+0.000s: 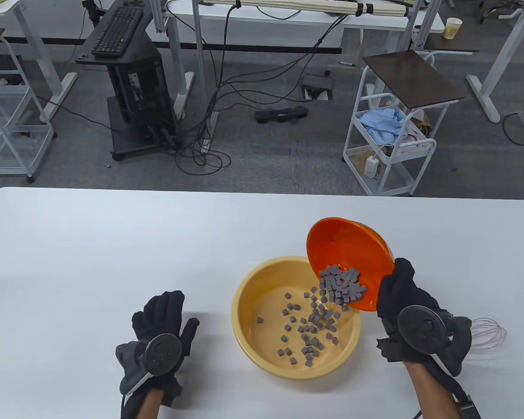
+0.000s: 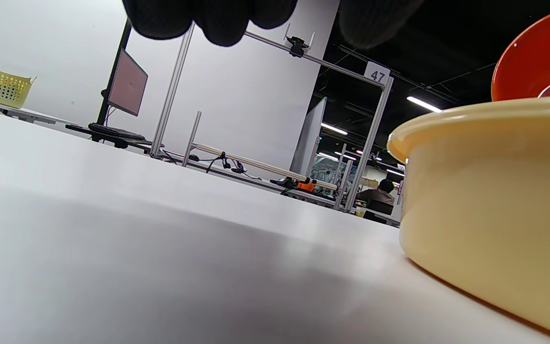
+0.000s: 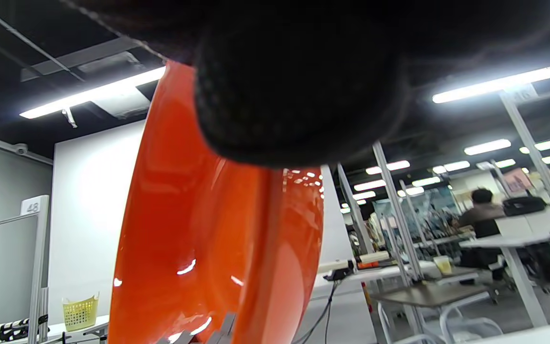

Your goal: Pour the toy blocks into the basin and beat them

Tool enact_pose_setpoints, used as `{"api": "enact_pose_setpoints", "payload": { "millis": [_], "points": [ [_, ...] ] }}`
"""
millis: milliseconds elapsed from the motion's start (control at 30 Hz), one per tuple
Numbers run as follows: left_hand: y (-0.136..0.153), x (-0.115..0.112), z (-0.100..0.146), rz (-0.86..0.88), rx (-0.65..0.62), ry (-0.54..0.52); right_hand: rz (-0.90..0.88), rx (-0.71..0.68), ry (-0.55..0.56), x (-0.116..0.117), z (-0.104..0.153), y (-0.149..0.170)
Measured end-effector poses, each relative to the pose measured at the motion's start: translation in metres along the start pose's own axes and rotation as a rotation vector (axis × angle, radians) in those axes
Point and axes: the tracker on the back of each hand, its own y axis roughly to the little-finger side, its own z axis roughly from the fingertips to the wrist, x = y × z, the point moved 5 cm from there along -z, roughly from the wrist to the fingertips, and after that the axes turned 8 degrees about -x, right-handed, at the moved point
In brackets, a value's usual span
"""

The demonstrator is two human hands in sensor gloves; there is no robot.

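Observation:
A yellow basin [image 1: 262,349] stands on the white table [image 1: 113,244] with several grey toy blocks [image 1: 308,331] on its bottom. Above its right rim my right hand [image 1: 399,290] grips an orange bowl [image 1: 349,246], tilted steeply toward the basin. A heap of grey blocks [image 1: 343,286] slides off the bowl's lower edge into the basin. My left hand [image 1: 163,314] lies flat on the table to the left of the basin, fingers straight, holding nothing. The left wrist view shows the basin's wall [image 2: 490,210] close by and the orange bowl [image 2: 542,57] above it. The right wrist view is filled by the bowl's underside [image 3: 208,248].
A wire whisk [image 1: 489,334] lies on the table just right of my right hand, partly hidden behind it. Beyond the table's far edge stand a white trolley [image 1: 393,144], a black computer stand [image 1: 135,87] and loose cables on the floor.

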Motion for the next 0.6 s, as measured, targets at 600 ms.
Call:
{"api": "enact_pose_setpoints", "payload": {
  "millis": [600],
  "points": [
    [0.001,0.000,0.000,-0.007,0.007,-0.002,-0.179,0.201,0.094,-0.004,0.004,0.034]
  ]
}}
